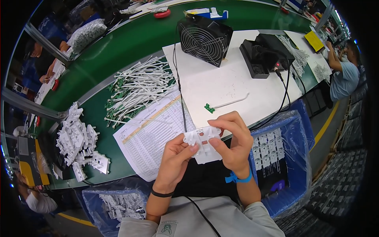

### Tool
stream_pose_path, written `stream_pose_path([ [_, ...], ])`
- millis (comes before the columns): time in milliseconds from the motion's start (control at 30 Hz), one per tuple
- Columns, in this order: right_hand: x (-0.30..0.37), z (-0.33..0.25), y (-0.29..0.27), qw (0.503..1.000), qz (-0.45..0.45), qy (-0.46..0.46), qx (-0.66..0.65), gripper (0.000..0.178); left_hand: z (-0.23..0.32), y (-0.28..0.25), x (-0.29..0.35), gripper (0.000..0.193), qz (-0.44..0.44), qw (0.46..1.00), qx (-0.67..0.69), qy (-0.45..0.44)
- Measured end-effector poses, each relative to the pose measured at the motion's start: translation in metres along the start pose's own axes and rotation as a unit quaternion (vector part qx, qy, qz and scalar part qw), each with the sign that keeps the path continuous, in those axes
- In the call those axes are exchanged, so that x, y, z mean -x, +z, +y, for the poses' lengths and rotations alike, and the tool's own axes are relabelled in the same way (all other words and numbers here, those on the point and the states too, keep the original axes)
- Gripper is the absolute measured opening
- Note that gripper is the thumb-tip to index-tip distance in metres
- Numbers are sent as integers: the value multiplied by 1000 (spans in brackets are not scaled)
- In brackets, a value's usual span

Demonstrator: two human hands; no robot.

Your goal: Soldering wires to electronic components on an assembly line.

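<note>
Between my two hands, close to the table's front edge, I hold a white molded plastic housing (pixel 204 152) with small holes and posts. My left hand (pixel 173 160) pinches its left side, thumb on top. On the opposite side, my right hand (pixel 235 144) grips the upper right corner with thumb and fingers. Just beyond my right hand, a small green circuit board (pixel 209 108) with a white cable (pixel 231 102) lies on the white board (pixel 197 89). A printed paper sheet (pixel 146 136) lies partly under the cables to the left.
Farther left are a heap of cabled boards (pixel 138 87) and a pile of white housings (pixel 77 138). A black fan (pixel 205 39) and a black soldering station (pixel 266 55) stand at the back. Blue bins (pixel 292 189) flank me. Other people (pixel 345 75) sit nearby.
</note>
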State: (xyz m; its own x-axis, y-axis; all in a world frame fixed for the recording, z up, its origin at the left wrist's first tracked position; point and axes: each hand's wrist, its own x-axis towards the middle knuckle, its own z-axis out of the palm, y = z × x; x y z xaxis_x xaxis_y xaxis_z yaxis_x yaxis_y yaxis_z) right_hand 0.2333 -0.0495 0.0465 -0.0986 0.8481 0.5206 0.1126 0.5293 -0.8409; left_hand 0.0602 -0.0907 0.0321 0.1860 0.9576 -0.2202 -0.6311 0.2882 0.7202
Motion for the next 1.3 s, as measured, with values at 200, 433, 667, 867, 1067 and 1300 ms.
stream_pose_path([
  [200,3,11,-8,1000,-4,26,1,43,-8,10,-5,29,48,996,-44,61],
  [433,23,11,-27,976,-83,176,-95,44,-19,12,-14,30,61,977,-124,164],
  [667,39,4,-108,942,119,246,-194,32,-29,32,-24,37,-39,967,-242,71],
  [867,20,19,-198,888,384,146,-205,27,-21,36,-13,27,-29,964,-247,91],
  [1067,1,96,-330,856,445,176,-197,23,-11,24,-5,26,13,948,-282,145],
  [1300,-17,172,-435,824,416,264,-280,17,2,8,11,24,82,938,-280,186],
])
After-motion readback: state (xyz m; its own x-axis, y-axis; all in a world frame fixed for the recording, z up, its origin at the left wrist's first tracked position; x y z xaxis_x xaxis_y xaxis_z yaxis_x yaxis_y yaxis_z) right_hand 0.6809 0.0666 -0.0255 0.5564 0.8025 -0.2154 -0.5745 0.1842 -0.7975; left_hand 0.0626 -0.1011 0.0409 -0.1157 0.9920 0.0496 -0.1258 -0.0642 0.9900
